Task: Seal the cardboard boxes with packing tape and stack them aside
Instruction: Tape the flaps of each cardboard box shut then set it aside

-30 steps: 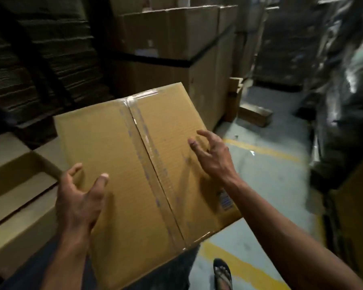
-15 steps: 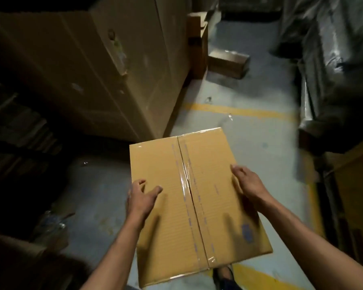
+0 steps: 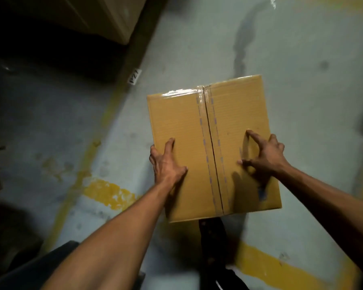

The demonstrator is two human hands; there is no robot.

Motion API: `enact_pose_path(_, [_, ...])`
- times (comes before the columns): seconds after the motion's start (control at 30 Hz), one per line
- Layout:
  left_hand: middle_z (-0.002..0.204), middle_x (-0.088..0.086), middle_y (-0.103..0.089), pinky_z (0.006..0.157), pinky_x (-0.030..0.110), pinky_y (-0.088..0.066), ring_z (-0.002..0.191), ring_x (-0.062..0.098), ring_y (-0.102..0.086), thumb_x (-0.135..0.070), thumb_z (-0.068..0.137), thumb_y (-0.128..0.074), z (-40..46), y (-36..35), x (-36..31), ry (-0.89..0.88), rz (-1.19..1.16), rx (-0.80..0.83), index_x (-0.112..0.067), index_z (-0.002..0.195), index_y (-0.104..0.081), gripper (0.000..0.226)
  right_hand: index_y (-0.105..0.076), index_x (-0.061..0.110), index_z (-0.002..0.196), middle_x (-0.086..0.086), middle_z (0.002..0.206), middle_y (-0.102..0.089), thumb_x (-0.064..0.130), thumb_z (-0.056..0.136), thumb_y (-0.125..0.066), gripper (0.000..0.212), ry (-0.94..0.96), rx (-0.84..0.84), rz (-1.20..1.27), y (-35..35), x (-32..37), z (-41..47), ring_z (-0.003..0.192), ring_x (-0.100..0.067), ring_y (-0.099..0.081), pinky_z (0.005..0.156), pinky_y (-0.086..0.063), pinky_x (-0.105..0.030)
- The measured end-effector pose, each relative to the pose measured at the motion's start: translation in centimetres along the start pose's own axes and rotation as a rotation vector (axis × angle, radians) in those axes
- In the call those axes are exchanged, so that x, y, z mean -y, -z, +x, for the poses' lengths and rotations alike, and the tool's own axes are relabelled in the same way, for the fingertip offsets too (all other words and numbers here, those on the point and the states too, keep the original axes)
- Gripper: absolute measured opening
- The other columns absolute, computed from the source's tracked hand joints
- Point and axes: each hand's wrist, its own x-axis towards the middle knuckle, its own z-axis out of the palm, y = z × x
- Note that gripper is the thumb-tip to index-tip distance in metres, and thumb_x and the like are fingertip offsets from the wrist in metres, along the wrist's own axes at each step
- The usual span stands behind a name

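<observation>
Head view: a sealed cardboard box sits over the grey concrete floor, its top facing the camera; whether it rests on the floor cannot be told. Clear packing tape runs along the centre seam and wrinkles over the far edge. The left hand grips the box's left edge, thumb on the top panel and fingers curled over the side. The right hand presses spread, bent fingers on the top panel near the right edge. A dark shoe shows just under the box's near edge. Worn yellow lines cross the floor to the left and near right. A large carton stands at the far left corner, beside a small white label on the floor.
</observation>
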Motion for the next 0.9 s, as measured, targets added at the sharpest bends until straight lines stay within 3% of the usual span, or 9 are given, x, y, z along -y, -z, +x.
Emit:
enact_pose_path(0.1, [0.165,0.025,-0.004,0.122,0.045,-0.031,0.150,0.044,-0.022,-0.041,0.075,-0.090,3.3,-4.1,2.0,-0.002,0.142,0.179,-0.041,0.161,-0.020,0.111,-0.031,0.040,0.158,-0.016,0.157,-0.020,0.051,0.082,-0.082,0.092,-0.013,0.051,-0.047,-2.8,-2.5,4.1,0.143,-0.046,-0.027,0.118,-0.032,-0.058])
enact_pose_path(0.17, [0.166,0.029,0.015,0.126,0.050,-0.025,0.154,0.049,-0.011,-0.048,0.075,-0.089,4.5,-6.5,3.1,-0.002,0.272,0.371,-0.039,0.164,-0.012,0.118,-0.035,0.036,0.158,-0.016,0.156,-0.021,0.056,0.087,-0.074,0.084,0.002,0.130,-0.148,-4.4,-4.4,5.4,0.142,-0.047,-0.031,0.120,-0.032,-0.058])
enact_pose_path(0.23, [0.164,0.027,0.029,0.127,0.051,-0.020,0.156,0.048,-0.001,-0.050,0.078,-0.087,4.5,-7.3,3.7,0.006,0.335,0.466,-0.037,0.165,-0.006,0.120,-0.033,0.036,0.159,-0.017,0.163,-0.012,0.058,0.090,-0.070,0.081,0.025,0.194,-0.267,-5.4,-5.4,5.3,0.147,-0.046,-0.023,0.123,-0.027,-0.057])
enact_pose_path(0.33, [0.168,0.026,0.010,0.124,0.051,-0.029,0.153,0.046,-0.020,-0.051,0.083,-0.082,2.5,-6.1,3.4,-0.028,0.383,0.508,-0.031,0.165,-0.013,0.109,-0.030,0.032,0.161,-0.017,0.165,-0.013,0.055,0.092,-0.069,0.082,0.041,0.237,-0.313,-5.3,-4.9,3.1,0.147,-0.044,-0.029,0.120,-0.033,-0.056])
enact_pose_path(0.43, [0.164,0.018,-0.028,0.116,0.043,-0.040,0.144,0.038,-0.042,-0.045,0.088,-0.077,-2.0,-2.5,2.1,-0.093,0.333,0.462,-0.024,0.162,-0.028,0.091,-0.034,0.030,0.159,-0.014,0.168,-0.020,0.047,0.098,-0.064,0.070,0.108,0.186,-0.335,-4.0,-3.3,-1.7,0.148,-0.038,-0.034,0.119,-0.035,-0.051])
enact_pose_path(0.57, [0.138,0.011,-0.064,0.103,0.032,-0.049,0.127,0.028,-0.060,-0.042,0.091,-0.075,-11.6,5.5,-0.3,-0.019,0.163,0.513,-0.019,0.148,-0.054,0.064,-0.056,0.025,0.144,-0.002,0.137,-0.065,0.043,0.099,-0.065,0.049,0.164,0.207,-0.186,-0.6,0.7,-12.1,0.115,-0.021,-0.065,0.098,-0.053,-0.036])
enact_pose_path(0.73, [0.128,0.006,-0.071,0.098,0.030,-0.051,0.116,0.022,-0.066,-0.042,0.089,-0.077,-27.0,19.2,-1.0,-0.027,-0.041,0.418,-0.021,0.139,-0.063,0.056,-0.068,0.027,0.128,0.012,0.101,-0.074,0.046,0.095,-0.068,0.038,0.300,0.127,-0.099,3.5,7.9,-29.5,0.087,-0.007,-0.068,0.080,-0.054,-0.029])
enact_pose_path(0.8, [0.122,0.002,-0.073,0.093,0.032,-0.055,0.108,0.021,-0.069,-0.045,0.088,-0.078,-34.1,25.1,0.5,-0.052,-0.155,0.328,-0.025,0.136,-0.064,0.053,-0.069,0.026,0.127,0.009,0.104,-0.075,0.043,0.096,-0.068,0.035,0.378,0.131,-0.116,4.2,11.4,-37.5,0.085,-0.007,-0.066,0.076,-0.049,-0.026])
enact_pose_path(0.9, [0.109,-0.004,-0.074,0.081,0.026,-0.054,0.096,0.016,-0.071,-0.044,0.090,-0.075,-45.7,33.3,5.2,-0.092,-0.349,0.118,-0.029,0.127,-0.067,0.041,-0.070,0.025,0.126,0.011,0.099,-0.075,0.041,0.095,-0.069,0.034,0.541,0.114,-0.123,3.5,16.3,-49.5,0.085,-0.006,-0.070,0.080,-0.056,-0.032])
